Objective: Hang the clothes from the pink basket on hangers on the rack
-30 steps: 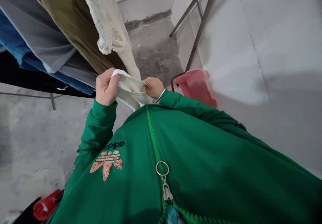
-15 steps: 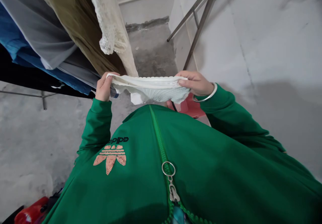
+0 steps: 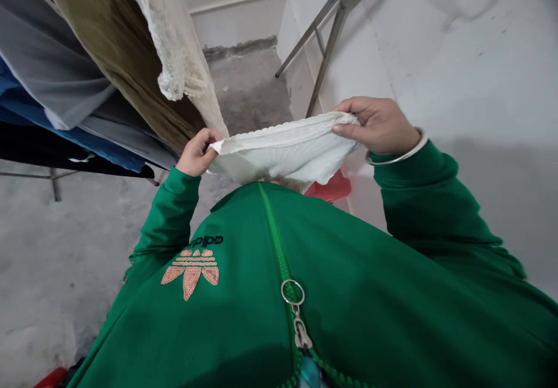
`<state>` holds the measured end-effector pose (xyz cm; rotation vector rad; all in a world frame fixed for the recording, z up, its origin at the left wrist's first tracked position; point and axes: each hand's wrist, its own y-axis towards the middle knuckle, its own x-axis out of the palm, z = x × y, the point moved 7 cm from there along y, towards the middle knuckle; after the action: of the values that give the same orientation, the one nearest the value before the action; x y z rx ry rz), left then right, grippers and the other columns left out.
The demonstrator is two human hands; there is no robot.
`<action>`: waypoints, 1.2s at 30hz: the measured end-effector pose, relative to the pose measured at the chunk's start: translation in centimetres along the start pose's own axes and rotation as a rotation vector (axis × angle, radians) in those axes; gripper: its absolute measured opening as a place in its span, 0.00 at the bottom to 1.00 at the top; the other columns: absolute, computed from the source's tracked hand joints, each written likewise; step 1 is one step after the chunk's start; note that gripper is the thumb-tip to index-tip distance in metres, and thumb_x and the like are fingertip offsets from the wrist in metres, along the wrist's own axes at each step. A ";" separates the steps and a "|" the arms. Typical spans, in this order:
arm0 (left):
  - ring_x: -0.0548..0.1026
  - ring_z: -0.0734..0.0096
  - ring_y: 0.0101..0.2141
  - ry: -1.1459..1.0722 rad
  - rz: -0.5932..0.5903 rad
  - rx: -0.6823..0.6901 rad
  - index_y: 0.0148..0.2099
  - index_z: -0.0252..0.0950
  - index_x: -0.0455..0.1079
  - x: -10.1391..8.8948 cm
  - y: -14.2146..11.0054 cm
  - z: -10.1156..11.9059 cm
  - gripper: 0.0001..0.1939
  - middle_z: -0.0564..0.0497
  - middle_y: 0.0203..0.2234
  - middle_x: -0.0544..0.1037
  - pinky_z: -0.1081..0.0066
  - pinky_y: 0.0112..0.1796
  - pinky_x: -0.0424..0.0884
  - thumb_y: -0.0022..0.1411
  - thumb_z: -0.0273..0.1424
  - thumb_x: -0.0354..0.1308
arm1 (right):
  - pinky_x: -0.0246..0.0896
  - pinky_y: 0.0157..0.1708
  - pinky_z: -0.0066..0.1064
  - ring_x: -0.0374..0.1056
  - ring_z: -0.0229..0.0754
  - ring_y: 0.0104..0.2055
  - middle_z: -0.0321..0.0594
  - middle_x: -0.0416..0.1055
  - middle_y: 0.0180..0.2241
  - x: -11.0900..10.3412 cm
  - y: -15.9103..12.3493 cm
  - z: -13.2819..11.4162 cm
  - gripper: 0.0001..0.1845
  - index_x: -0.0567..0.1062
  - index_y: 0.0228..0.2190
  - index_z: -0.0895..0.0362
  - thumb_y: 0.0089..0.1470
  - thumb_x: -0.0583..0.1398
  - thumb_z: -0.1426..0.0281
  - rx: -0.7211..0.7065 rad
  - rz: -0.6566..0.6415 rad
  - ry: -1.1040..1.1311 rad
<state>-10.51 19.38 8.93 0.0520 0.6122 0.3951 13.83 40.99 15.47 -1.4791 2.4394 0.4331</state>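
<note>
Blue cloth (image 3: 17,94), smooth grey cloth (image 3: 61,74), creased olive cloth (image 3: 100,50) and a cream lace piece (image 3: 181,65) with a bumpy, open-worked edge already hang in a row at left. Next along, a person's left hand (image 3: 197,153) pinches one end of a white garment (image 3: 279,152), thumb pressed to fingers. The garment spans the gap between both hands, above a green jacket (image 3: 235,330) with a metal zip pull: spread out, on no hanger. Its finely scalloped upper edge is drawn nearly straight; below, thin, crinkled fabric falls in soft gathers. Past its lower edge shows part of a pink container (image 3: 335,188), apparently plastic. At right, the right hand (image 3: 379,125), a silvery bangle (image 3: 410,153) at its wrist, clamps the other end between thumb and fingers. How much is left beyond this piece cannot be told.
</note>
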 end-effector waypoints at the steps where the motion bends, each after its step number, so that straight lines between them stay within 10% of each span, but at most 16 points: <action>1: 0.71 0.70 0.33 0.007 0.024 -0.005 0.40 0.34 0.67 -0.1 0.1 0.1 0.17 0.49 0.32 0.73 0.70 0.36 0.70 0.59 0.43 0.54 | 0.58 0.27 0.27 0.63 0.33 0.28 0.37 0.70 0.27 -0.2 -0.1 0.1 0.13 0.76 0.31 0.60 0.47 0.66 0.63 -0.002 0.037 -0.006; 11: 0.73 0.67 0.39 -0.157 0.375 0.065 0.34 0.38 0.72 -2.7 1.2 0.1 0.17 0.50 0.34 0.74 0.66 0.42 0.70 0.59 0.47 0.56 | 0.52 0.28 0.27 0.60 0.31 0.28 0.34 0.65 0.25 -1.1 0.2 -1.2 0.12 0.78 0.29 0.57 0.53 0.62 0.61 -0.176 0.235 -0.090; 20: 0.73 0.69 0.35 -0.263 0.524 -0.018 0.35 0.38 0.65 -5.7 2.9 -0.5 0.25 0.53 0.27 0.70 0.68 0.35 0.68 0.58 0.56 0.52 | 0.58 0.28 0.27 0.61 0.33 0.27 0.33 0.66 0.24 0.4 1.3 0.4 0.23 0.75 0.30 0.56 0.54 0.57 0.49 -0.045 0.243 -0.108; 27: 0.57 0.80 0.23 -0.109 0.349 -0.015 0.25 0.38 0.56 -6.9 3.4 1.8 0.26 0.58 0.18 0.57 0.72 0.25 0.54 0.51 0.54 0.59 | 0.58 0.27 0.28 0.60 0.36 0.27 0.35 0.64 0.23 1.9 2.6 0.5 0.25 0.72 0.27 0.54 0.50 0.58 0.44 -0.003 0.222 -0.023; 36: 0.64 0.71 0.25 0.390 0.162 -0.130 0.25 0.37 0.60 -6.7 0.8 2.2 0.17 0.54 0.20 0.64 0.70 0.29 0.60 0.48 0.46 0.55 | 0.58 0.30 0.28 0.62 0.36 0.29 0.37 0.68 0.25 4.9 1.8 -2.8 0.24 0.73 0.27 0.59 0.52 0.57 0.50 -0.079 0.206 -0.014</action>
<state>-14.57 17.72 14.55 -0.1029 0.9688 0.6086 9.83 36.70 16.49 -1.2526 2.6022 0.5851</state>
